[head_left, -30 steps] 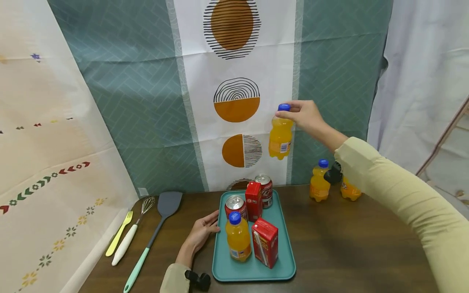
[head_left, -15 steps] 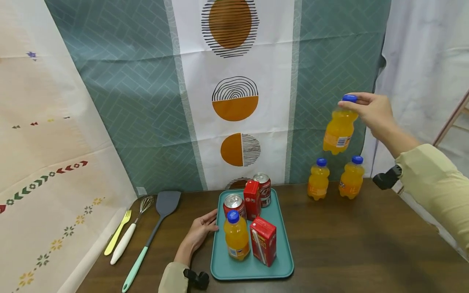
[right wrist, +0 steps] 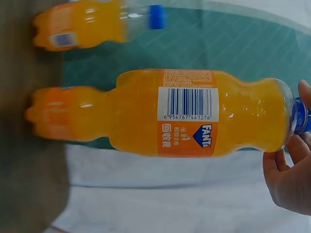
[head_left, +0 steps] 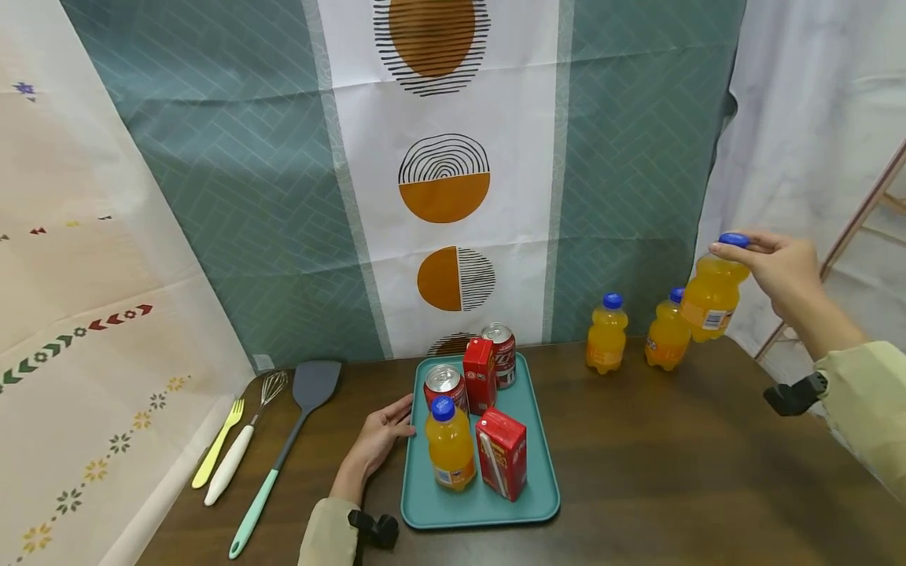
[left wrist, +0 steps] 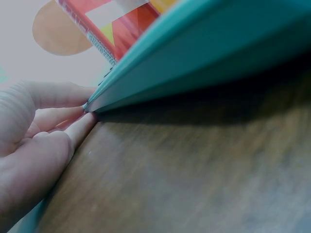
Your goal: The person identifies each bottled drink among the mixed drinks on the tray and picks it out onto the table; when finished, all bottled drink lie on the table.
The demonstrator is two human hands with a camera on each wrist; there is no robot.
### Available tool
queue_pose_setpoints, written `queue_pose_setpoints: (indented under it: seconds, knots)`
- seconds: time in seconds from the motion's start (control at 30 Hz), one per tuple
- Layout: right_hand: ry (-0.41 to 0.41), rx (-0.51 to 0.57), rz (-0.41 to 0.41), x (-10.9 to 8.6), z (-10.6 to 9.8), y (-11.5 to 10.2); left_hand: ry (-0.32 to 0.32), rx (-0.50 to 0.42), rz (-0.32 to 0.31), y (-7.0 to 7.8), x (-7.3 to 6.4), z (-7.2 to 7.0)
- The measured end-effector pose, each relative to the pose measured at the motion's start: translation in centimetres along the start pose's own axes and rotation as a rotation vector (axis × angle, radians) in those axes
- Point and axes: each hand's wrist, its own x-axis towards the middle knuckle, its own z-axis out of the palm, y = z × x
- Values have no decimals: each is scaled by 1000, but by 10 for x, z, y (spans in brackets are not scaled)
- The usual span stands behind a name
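Observation:
Out at the right, my right hand (head_left: 786, 271) pinches an orange soda bottle (head_left: 711, 299) by its blue cap, above the table. Its barcode label faces the camera in the right wrist view, where fingertips (right wrist: 303, 94) show at the cap. Behind it stand two similar bottles, a left one (head_left: 606, 334) and a right one (head_left: 667, 334) that it partly overlaps. My left hand (head_left: 378, 440) rests on the table, fingertips touching the left edge of a teal tray (head_left: 534, 511). On the tray are another orange soda bottle (head_left: 451, 448), two red drink cartons and two red cans.
Left of the tray lie a grey spatula (head_left: 314, 385) with a mint handle, a whisk (head_left: 233, 464) and a yellow fork (head_left: 215, 448). A patterned cloth (head_left: 283, 196) hangs behind the table, and a pale cloth (head_left: 106, 393) hangs at the left.
My right hand has carried the bottle rightward from above the tray's right side, then lowered it beside the two standing bottles. The left hand stays at the tray's edge.

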Motion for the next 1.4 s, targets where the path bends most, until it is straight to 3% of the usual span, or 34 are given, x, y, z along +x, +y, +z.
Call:
queue_pose_setpoints:
  seconds: [0.3, 0.53, 0.77, 1.4]
  knots:
    - [-29, -168, 68, -12, 9, 56, -5, -20, -18, 2, 2, 0]
    - [-33, -293, 45, -19, 19, 88, -12, 1, -21, 1, 3, 1]
    - [-23, -241, 93, -22, 23, 106, -19, -11, -15, 3, 4, 1]
    - [-10, -68, 12, -29, 36, 112, -19, -27, -16, 6, 0, 0]
